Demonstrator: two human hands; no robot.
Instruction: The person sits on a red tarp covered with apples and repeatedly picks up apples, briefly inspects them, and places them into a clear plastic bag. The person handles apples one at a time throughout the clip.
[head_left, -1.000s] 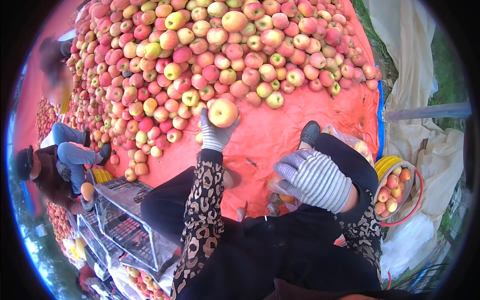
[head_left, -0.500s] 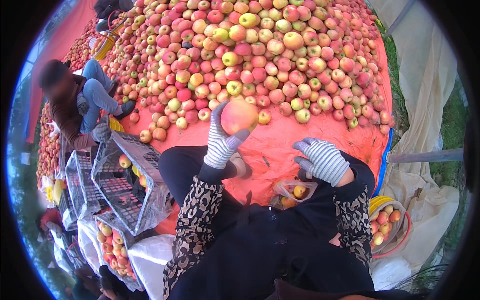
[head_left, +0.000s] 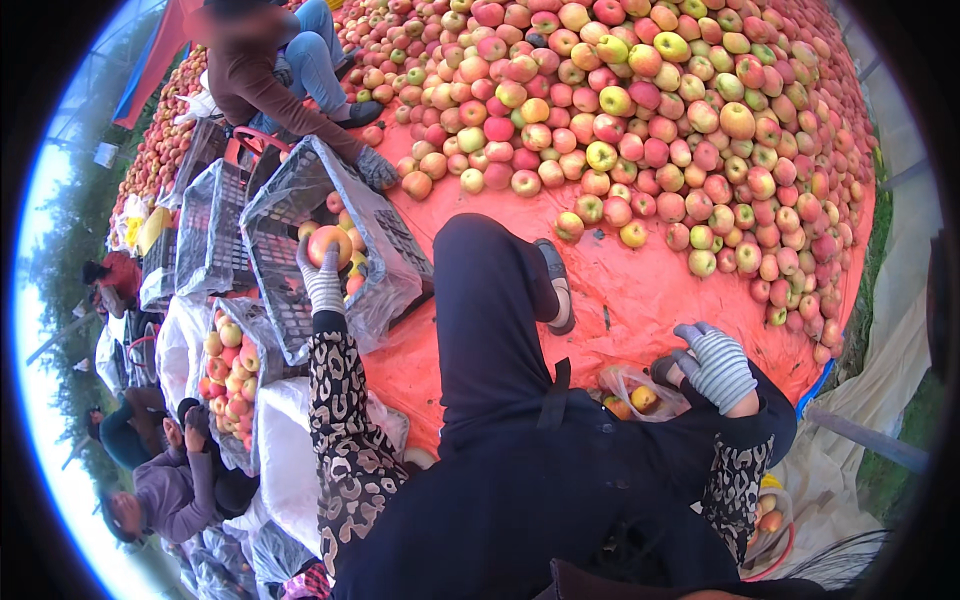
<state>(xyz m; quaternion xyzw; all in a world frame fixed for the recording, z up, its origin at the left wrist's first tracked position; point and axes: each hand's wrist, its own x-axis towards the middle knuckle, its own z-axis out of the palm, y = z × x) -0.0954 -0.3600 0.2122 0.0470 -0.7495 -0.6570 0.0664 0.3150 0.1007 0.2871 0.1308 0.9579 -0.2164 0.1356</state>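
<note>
My left hand, in a grey-and-white striped glove, is closed around a large red-yellow apple. It reaches over the near side of a dark plastic crate lined with clear film, where several other apples show inside. My right hand, in a matching glove, hovers by my right knee with bent fingers somewhat apart and nothing seen in them. Below it a small clear bag of apples lies between my legs. A big heap of apples spreads ahead on the red sheet.
A co-worker sits beyond the crate, one gloved hand close to its far corner. A filled apple crate stands nearer on the left, beside white bags. Other people sit at lower left. A bucket of apples is at my right side.
My left hand has carried the apple from in front of me leftward to the lined crate. My view has turned left. The right hand stays near my right knee.
</note>
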